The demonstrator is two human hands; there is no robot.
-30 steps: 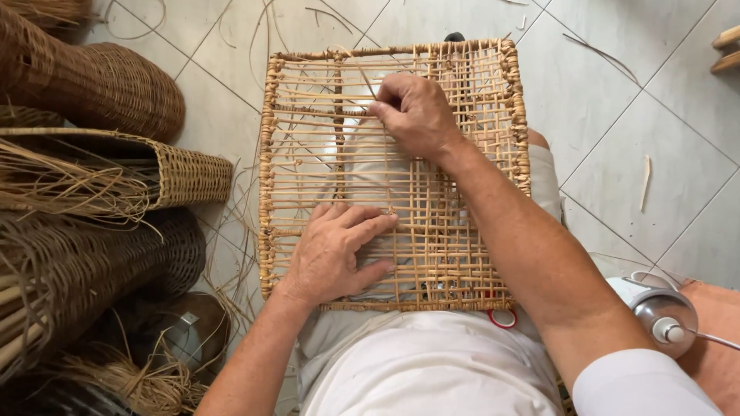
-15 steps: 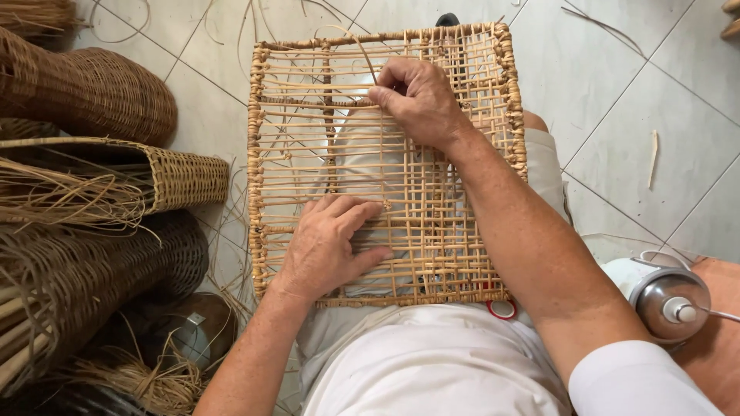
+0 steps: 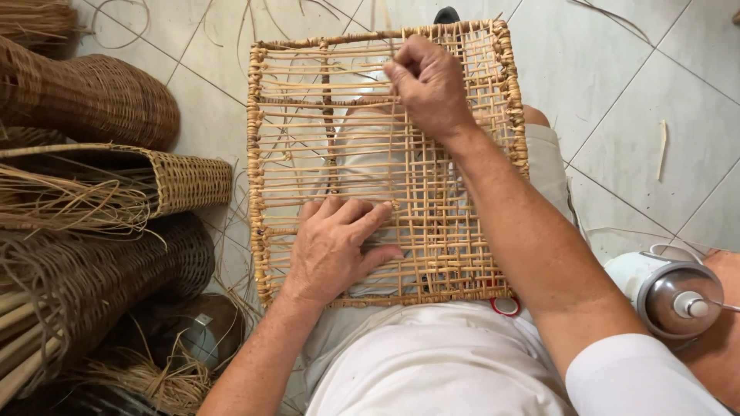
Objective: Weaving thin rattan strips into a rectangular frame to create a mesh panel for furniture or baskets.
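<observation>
The right hand's fingers (image 3: 401,73), now higher near the top centre of the frame than a second ago, pinch a thin pale cane strand, so the weave is advancing a row. The left hand (image 3: 335,246) stays flat, fingers released, on the square tan rattan lattice panel (image 3: 455,223) mid-frame across the lap. Coarse brown woven baskets (image 3: 100,100) crowd the left edge.

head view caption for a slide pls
Left hand lies flat on a woven cane panel while right hand pinches a strand near its far edge.
</observation>
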